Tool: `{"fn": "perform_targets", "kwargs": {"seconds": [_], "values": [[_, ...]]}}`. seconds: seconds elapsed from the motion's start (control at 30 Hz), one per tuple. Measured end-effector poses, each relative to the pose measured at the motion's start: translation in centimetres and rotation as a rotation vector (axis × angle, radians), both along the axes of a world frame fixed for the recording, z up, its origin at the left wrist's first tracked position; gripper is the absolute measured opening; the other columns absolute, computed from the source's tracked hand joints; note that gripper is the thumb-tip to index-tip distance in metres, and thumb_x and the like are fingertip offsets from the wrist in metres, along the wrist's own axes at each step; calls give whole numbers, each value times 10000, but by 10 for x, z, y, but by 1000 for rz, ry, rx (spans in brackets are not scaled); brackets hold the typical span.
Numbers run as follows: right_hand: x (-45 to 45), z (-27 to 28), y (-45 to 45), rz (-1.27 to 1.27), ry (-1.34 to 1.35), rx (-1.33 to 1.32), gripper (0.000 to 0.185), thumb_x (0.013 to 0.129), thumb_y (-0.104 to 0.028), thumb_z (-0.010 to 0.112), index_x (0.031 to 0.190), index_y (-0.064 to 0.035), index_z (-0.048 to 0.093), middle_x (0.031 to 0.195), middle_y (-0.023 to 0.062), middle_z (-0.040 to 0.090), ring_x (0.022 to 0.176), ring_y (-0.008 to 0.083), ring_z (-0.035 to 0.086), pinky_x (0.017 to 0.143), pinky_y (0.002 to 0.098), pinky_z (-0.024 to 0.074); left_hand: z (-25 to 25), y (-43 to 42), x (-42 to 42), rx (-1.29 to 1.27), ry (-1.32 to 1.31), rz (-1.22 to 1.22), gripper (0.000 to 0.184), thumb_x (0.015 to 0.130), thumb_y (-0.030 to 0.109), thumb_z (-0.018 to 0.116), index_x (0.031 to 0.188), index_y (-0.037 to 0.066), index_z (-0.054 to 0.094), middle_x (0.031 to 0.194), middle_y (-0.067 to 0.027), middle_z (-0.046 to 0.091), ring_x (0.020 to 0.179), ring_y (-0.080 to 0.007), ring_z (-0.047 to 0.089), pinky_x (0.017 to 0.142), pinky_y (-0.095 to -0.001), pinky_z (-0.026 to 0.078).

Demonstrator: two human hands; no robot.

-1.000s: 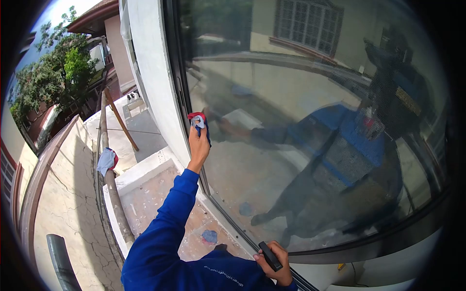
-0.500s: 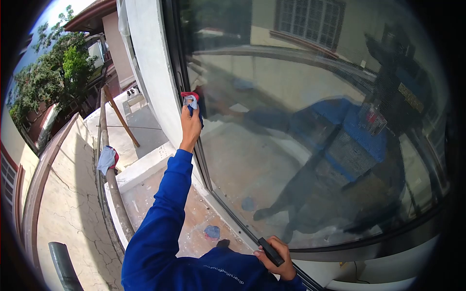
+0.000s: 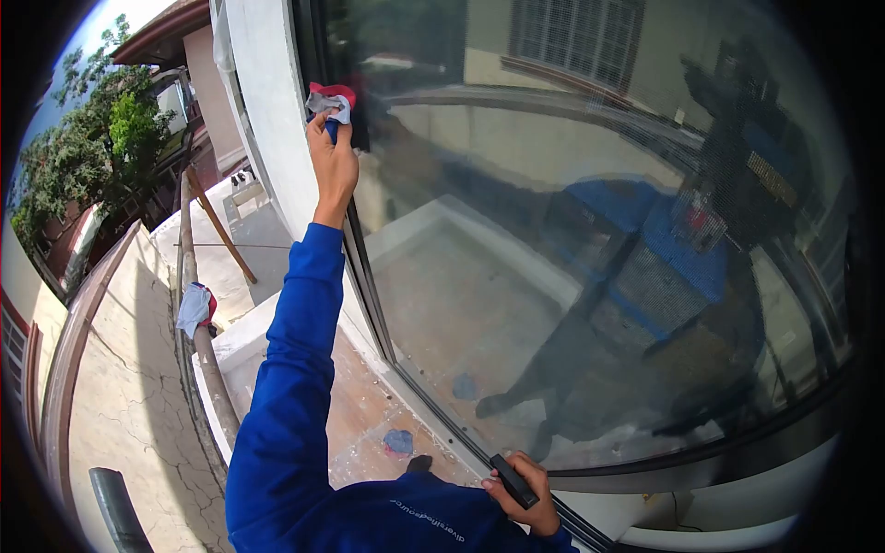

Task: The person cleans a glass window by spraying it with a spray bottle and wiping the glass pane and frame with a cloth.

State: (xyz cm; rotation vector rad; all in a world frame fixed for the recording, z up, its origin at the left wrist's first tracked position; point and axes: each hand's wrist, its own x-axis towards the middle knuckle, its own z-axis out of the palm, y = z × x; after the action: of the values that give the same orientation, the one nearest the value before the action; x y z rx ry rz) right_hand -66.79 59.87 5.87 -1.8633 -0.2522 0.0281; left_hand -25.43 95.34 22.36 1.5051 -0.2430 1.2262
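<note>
My left hand (image 3: 336, 166) is closed round a bunched red, grey and blue cloth (image 3: 332, 103), pressed on the dark window frame (image 3: 318, 51) at the left edge of the glass. Beside it stretches the large glass pane (image 3: 479, 304), which reflects my blue-clad figure. Low in the view, my right hand (image 3: 527, 498) grips a small black block-like object (image 3: 513, 481) near the bottom track of the window (image 3: 442, 417).
Another cloth (image 3: 195, 309) hangs on a long pole (image 3: 210, 369) at the left. A crumpled rag (image 3: 398, 442) lies on the tiled ledge (image 3: 364, 405) below. A white wall column (image 3: 267, 101) borders the frame. A dark pipe end (image 3: 120, 507) shows at bottom left.
My left hand has moved upward along the window frame with the cloth, and the arm has straightened. The right hand stays in nearly the same place with the black object.
</note>
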Motion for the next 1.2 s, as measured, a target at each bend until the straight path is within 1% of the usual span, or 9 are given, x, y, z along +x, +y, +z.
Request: {"fn": "perform_targets", "kwargs": {"seconds": [0.17, 0.27, 0.33, 0.43, 0.6, 0.77, 0.9, 1.13, 1.2], "values": [[-11, -23, -14, -108, 5, 8, 241, 789, -121, 825, 839, 19, 635, 762, 93, 571, 671, 192, 567, 633, 300, 432, -122, -41, -23, -74, 143, 13, 539, 1058, 197, 500, 1532, -17, 358, 1524, -188, 471, 1391, -273, 439, 1141, -306, 287], [-14, -23, -19, -129, 13, 42, 238, 788, -116, 822, 827, 13, 625, 756, 91, 569, 667, 189, 564, 633, 297, 432, -258, -40, -46, -668, 614, -388, 507, 1079, 313, 464, 1418, -63, 493, 1392, -162, 574, 1281, -252, 523, 1100, -337, 361], [-13, -20, -23, -109, -13, 34, 239, 790, -115, 816, 820, 16, 619, 755, 93, 570, 663, 195, 568, 632, 299, 436, -332, -60, -65, -592, 747, -288, 526, 1066, 306, 495, 1415, -87, 492, 1397, -193, 571, 1246, -266, 556, 1058, -328, 404], [-6, -3, -20, -155, -151, 38, 259, 803, -138, 806, 807, 24, 604, 746, 98, 560, 655, 206, 573, 622, 309, 439, -259, -104, -100, -311, 480, -208, 482, 1030, 189, 530, 1427, -79, 479, 1466, -219, 523, 1357, -297, 482, 1132, -345, 326], [9, 39, -14, -303, -301, 139, 352, 850, -253, 790, 806, 25, 579, 725, 104, 525, 635, 220, 570, 586, 323, 430, -47, -137, -145, 415, -226, -199, 455, 940, 26, 430, 1379, -55, 519, 1058, -51, 627, 917, -122, 533, 847, -259, 426], [24, 75, 2, -291, -539, 231, 345, 826, -239, 832, 823, 8, 591, 741, 100, 540, 605, 202, 547, 556, 317, 418, -164, -154, -152, 76, 39, -295, 503, 870, -50, 435, 1360, -134, 511, 1357, -289, 588, 1258, -328, 584, 1058, -348, 407], [26, 87, -2, -235, -463, 106, 320, 842, -222, 816, 812, 5, 592, 742, 85, 530, 617, 190, 532, 563, 307, 404, -286, -196, -239, 62, 416, -346, 389, 884, -1, 516, 1258, -74, 594, 1199, -241, 643, 1118, -330, 628, 983, -366, 455], [8, 64, -23, -33, -455, 118, 474, 796, -389, 861, 899, 13, 630, 916, 112, 647, 729, 198, 645, 716, 293, 503, -69, -179, -193, 432, -176, -276, 537, 771, -70, 462, 1284, -64, 620, 1425, -319, 514, 1424, -439, 423, 1126, -375, 335], [-6, 54, -32, -37, -389, 171, 460, 772, -336, 885, 933, 13, 634, 919, 106, 644, 748, 195, 649, 676, 285, 496, -21, -153, -147, 47, 34, -190, 197, 1022, 92, 508, 1072, -50, 636, 796, -16, 587, 713, -125, 519, 680, -265, 400]]}}
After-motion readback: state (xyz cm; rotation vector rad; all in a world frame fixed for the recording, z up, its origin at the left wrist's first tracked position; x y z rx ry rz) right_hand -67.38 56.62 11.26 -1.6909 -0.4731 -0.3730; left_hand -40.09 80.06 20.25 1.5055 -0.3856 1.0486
